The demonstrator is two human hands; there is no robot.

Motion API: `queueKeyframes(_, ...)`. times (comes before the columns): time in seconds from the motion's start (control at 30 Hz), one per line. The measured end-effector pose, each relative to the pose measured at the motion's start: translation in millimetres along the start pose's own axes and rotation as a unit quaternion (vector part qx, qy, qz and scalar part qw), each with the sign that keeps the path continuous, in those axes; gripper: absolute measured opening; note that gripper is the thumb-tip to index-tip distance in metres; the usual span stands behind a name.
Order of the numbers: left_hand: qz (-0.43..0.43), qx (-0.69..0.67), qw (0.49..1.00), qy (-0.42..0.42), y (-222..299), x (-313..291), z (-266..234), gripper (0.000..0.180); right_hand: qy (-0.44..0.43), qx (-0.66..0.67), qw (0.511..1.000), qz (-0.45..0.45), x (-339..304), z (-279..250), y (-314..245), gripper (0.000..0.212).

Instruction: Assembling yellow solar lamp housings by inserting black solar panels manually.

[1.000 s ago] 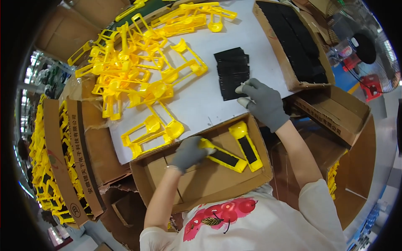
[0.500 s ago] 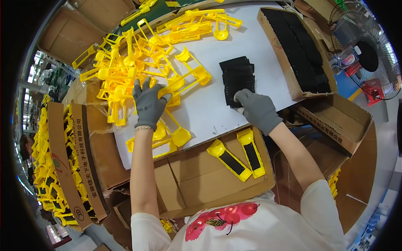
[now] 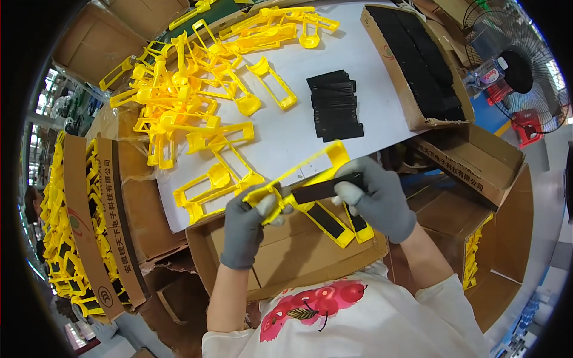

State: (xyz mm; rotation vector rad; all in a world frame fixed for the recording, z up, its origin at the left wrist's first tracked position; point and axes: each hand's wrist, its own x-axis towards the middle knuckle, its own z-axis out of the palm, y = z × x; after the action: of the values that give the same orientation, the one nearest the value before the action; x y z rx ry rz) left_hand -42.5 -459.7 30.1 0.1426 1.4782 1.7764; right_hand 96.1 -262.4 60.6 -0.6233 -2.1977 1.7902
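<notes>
The left hand [image 3: 243,232] is pinching a yellow frame [image 3: 341,154] by its near end; the right hand [image 3: 382,200] is pinching a black strip [image 3: 319,190] against it, over the open carton [image 3: 292,262]. A loosening pinch could drop the strip. 2 strip-bearing yellow pieces [image 3: 327,222] are crowding the carton below; beyond, stacked strips [image 3: 335,107] and heaped frames [image 3: 179,101] are occupying the white table [image 3: 382,89].
</notes>
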Motion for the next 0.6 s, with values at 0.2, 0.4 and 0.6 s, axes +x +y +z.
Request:
queueKeyframes(0.2, -0.028, -0.004, 0.999, -0.022, -3.2, -19.0, 5.1, 0.028, -0.005, -0.082, 0.997, -0.008, -5.5, 8.1, 1.0, 0.021)
queueKeyframes(0.4, -0.036, 0.021, 0.998, -0.042, -10.3, -24.3, 10.9, 0.032, 0.000, -0.198, 0.979, -0.055, -11.6, 8.6, -3.1, 0.021)
queueKeyframes(0.6, -0.029, -0.003, 0.999, -0.030, -10.8, -24.2, 16.7, 0.029, -0.033, -0.154, 0.987, -0.010, -4.8, 3.9, -5.2, 0.020)
